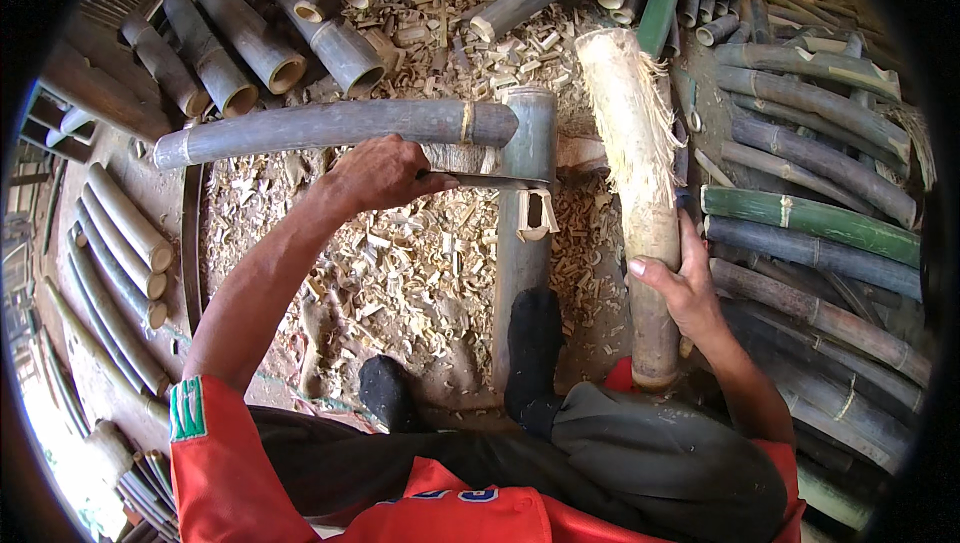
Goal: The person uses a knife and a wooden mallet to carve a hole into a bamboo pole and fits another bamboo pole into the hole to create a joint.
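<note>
My left arm reaches forward and inward, the left hand point(392, 173) closed in a fist around the handle end of the blade point(500, 182), which lies across the pole point(523, 283) to its right edge, beside the square hole point(537, 213). My right arm bends up from the elbow, the right hand point(682, 278) curved around the log point(634, 143) with the thumb over its near face; how far the fingers wrap behind, I cannot tell.
</note>
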`<state>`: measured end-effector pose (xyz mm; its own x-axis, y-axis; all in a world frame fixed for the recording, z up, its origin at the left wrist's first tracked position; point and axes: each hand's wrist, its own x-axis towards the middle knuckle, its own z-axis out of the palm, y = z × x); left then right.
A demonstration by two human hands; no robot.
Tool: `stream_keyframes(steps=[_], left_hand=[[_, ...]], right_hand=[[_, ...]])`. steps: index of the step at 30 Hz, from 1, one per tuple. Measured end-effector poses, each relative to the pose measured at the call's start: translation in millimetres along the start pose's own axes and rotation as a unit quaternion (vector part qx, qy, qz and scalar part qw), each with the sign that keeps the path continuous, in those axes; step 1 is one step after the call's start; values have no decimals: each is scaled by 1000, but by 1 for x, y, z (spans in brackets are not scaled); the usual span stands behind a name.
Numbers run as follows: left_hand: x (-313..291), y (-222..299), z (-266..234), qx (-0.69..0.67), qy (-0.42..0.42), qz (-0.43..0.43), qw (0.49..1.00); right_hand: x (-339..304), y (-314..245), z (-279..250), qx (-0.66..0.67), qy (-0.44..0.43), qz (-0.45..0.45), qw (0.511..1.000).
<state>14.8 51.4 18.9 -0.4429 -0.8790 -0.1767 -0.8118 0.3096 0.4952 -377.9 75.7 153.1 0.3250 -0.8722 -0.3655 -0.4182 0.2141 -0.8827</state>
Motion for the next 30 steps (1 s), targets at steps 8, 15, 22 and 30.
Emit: stream_keyframes(steps=[8, 15, 22, 30], left_hand=[[0, 11, 4, 49, -15, -88, 995], [2, 0, 7, 1, -66, -100, 993], [9, -16, 18, -1, -83, -93, 992], [19, -28, 21, -49, -146, -77, 985]], right_hand=[[-5, 1, 13, -316, -101, 96, 938], [-6, -13, 9, -214, -58, -72, 972], [13, -18, -6, -195, -170, 72, 963], [-5, 8, 15, -229, -116, -31, 966]])
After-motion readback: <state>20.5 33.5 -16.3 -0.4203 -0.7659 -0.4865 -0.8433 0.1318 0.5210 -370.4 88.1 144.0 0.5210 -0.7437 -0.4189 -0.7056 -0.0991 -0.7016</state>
